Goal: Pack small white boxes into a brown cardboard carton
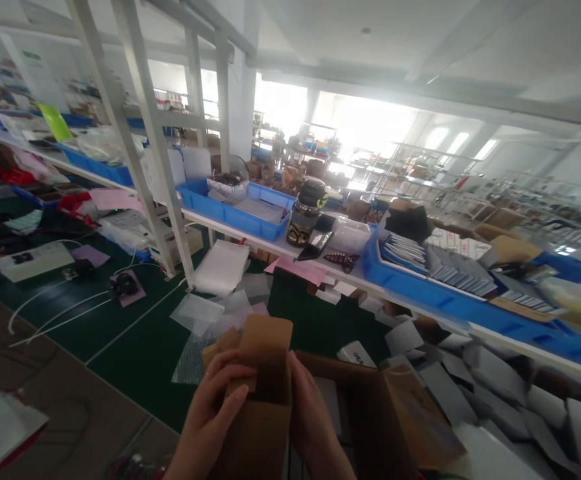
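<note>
A small brown cardboard box with its flaps up is held low in the middle of the view. My left hand wraps its left side, with the thumb and fingers curled over the open rim. Against the box's right side presses my right hand, its fingers closed along the wall. What lies inside the box is hidden.
A larger open brown carton stands just right of the box, with white flat boxes piled beyond it. The green table holds bubble-wrap sheets and cables. A raised white shelf carries blue trays and a dark jar.
</note>
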Tool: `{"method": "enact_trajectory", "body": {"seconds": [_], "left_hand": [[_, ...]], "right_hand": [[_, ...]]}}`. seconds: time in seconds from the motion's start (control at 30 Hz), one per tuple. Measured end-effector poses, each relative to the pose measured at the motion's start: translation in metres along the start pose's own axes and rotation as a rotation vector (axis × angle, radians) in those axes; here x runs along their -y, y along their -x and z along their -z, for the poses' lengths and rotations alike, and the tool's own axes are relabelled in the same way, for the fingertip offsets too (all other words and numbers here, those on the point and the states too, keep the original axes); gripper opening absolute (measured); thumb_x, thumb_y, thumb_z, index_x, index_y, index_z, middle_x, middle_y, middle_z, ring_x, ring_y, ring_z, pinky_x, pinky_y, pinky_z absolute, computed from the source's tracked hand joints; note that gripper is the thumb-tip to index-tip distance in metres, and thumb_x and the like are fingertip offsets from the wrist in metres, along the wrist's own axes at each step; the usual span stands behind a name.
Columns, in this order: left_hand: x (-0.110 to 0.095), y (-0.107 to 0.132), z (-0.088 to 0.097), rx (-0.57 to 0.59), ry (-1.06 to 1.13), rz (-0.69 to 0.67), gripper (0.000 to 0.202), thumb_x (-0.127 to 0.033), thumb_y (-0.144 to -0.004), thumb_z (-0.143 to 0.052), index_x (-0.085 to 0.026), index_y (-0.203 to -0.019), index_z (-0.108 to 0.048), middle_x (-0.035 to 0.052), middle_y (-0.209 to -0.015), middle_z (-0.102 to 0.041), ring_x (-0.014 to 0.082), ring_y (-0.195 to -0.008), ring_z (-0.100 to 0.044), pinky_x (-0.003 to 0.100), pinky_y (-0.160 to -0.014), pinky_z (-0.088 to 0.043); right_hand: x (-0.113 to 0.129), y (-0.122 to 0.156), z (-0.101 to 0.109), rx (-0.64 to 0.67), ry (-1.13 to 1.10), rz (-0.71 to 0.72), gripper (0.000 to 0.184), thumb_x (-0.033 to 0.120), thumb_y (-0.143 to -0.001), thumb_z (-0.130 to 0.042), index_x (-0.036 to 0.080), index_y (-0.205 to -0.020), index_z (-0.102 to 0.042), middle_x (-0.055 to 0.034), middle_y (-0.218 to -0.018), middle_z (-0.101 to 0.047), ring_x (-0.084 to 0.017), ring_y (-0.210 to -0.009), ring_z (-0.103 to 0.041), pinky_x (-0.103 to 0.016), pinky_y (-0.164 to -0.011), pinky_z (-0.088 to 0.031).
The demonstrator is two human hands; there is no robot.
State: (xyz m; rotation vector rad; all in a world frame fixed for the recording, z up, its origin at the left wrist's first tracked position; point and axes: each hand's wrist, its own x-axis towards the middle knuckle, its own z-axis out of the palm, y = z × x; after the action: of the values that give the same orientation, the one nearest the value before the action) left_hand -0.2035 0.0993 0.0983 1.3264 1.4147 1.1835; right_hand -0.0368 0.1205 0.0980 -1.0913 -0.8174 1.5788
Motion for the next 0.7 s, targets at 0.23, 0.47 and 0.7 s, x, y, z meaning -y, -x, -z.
{"method": "enact_trajectory", "body": {"seconds": [0.23,0.47,0.7], "left_hand": [[0.002,0.012,-0.026,0.000,0.237,0.116,0.046,-0.053,-0.076,-0.074,-0.023,-0.109,-0.060,0.0103,-0.118,-0.067,0.0295,-0.112,-0.065,0.034,-0.091,-0.057],[0.005,0.017,-0.021,0.215,0.171,0.002,0.058,-0.062,-0.082,-0.066,-0.023,-0.125,-0.063,0.0107,-0.128,-0.066,0.0326,-0.122,-0.060,0.037,-0.098,-0.053],[0.003,0.027,-0.026,0.205,0.094,-0.084,0.053,-0.054,-0.084,-0.069,-0.029,-0.130,-0.061,0.0057,-0.133,-0.065,0.0283,-0.124,-0.060,0.036,-0.105,-0.048]], "right_hand": [[0.012,0.017,0.024,0.184,0.008,0.092,0.038,0.040,-0.080,-0.072,0.024,-0.114,-0.074,-0.0066,-0.126,-0.070,-0.028,-0.120,-0.062,-0.040,-0.104,-0.047],[0.015,0.025,0.040,0.167,0.317,0.262,0.018,0.039,-0.086,-0.068,0.025,-0.092,-0.079,-0.0073,-0.110,-0.074,-0.025,-0.107,-0.067,-0.036,-0.094,-0.052],[0.018,0.027,0.041,0.245,0.371,0.347,0.018,0.031,-0.094,-0.062,0.029,-0.103,-0.078,-0.0051,-0.108,-0.075,-0.020,-0.105,-0.068,-0.032,-0.094,-0.053]]}}
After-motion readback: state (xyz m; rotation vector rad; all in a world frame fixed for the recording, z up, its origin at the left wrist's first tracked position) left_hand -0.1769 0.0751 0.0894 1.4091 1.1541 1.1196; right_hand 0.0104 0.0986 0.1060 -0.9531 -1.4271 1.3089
